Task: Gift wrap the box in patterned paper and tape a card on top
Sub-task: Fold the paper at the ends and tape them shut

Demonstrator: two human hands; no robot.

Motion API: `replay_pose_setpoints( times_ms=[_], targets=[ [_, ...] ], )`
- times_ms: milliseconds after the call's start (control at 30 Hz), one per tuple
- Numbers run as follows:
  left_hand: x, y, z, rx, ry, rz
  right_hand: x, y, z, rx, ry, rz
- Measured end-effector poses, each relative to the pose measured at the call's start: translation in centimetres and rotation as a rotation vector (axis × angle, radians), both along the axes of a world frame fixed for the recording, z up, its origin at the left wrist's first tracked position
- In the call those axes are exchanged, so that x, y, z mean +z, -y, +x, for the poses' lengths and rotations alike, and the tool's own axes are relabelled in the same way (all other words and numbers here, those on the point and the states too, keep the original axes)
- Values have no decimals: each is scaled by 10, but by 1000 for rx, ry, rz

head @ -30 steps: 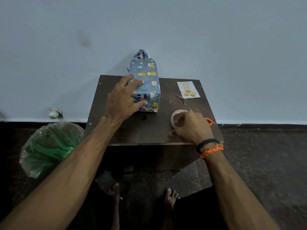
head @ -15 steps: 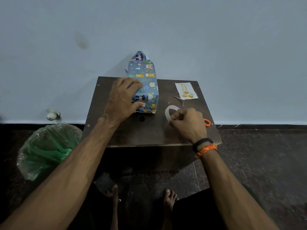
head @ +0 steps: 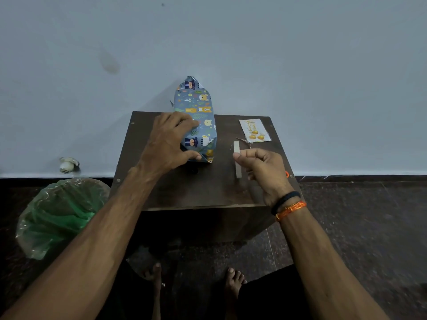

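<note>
A box wrapped in blue animal-patterned paper (head: 200, 116) lies lengthwise on a small dark wooden table (head: 208, 188), its far end sticking out toward the wall. My left hand (head: 168, 144) grips its near left side, thumb on the folded near end. My right hand (head: 261, 168) holds a roll of clear tape (head: 237, 161) on edge above the table, right of the box. A white card with gold balloons (head: 254, 130) lies flat at the table's far right corner.
A bin lined with a green plastic bag (head: 60, 215) stands left of the table. A small white object (head: 68, 165) sits by the wall. An orange scissors handle (head: 287, 174) peeks out behind my right hand. My bare feet (head: 233, 280) are below the table.
My right hand lifted the tape roll off the table and turned it on edge. My left hand's fingers curled down onto the box side.
</note>
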State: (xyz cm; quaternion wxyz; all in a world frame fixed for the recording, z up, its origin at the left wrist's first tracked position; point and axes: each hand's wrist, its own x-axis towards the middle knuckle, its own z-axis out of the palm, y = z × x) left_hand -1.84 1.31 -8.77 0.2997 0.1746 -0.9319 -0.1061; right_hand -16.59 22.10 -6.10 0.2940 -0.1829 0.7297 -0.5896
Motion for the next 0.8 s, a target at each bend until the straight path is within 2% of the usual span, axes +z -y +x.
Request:
replay_pose_setpoints(
  times_ms=[233, 400, 633, 800],
  targets=[
    [10, -28, -17, -121, -128, 23, -2, -2, -8, 45, 135, -80],
    [14, -48, -31, -201, -26, 64, -2, -5, -8, 114, 125, -73],
    [12, -53, -36, -164, 31, 78, -3, -6, 2, 144, 99, -66],
    [9, -53, -37, -169, -13, 77, -2, -5, 5, 111, 85, -72]
  ],
)
